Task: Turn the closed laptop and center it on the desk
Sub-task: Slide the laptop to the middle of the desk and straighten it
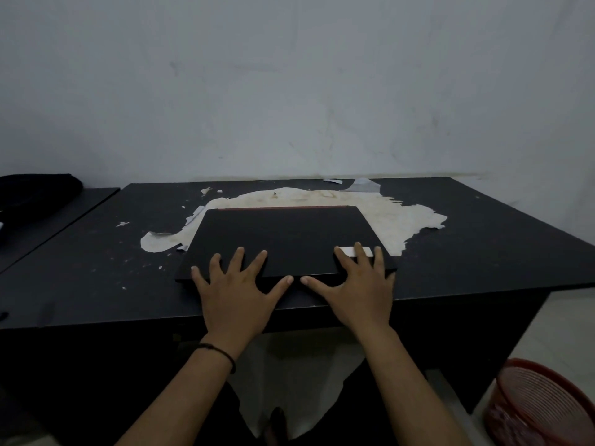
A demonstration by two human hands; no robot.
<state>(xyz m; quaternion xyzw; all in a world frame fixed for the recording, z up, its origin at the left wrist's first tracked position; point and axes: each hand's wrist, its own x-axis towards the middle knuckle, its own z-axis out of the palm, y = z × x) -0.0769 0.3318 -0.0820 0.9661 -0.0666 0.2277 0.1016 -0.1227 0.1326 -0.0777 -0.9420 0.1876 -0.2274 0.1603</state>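
A closed black laptop (283, 236) with a thin red strip along its far edge lies flat near the middle of the dark desk (483, 239), its long side facing me. My left hand (238, 288) rests flat with spread fingers on the laptop's near left part. On the near right part lies my right hand (357, 284), fingers spread, partly covering a white sticker (349, 251). Both thumbs point toward each other at the laptop's front edge. Neither hand grips anything.
The desk's top layer is peeled off in a large pale patch (402, 220) behind and beside the laptop. A second dark table (48, 217) with a black object (38, 188) stands at left. A red basket (541, 403) sits on the floor at lower right. A wall stands behind.
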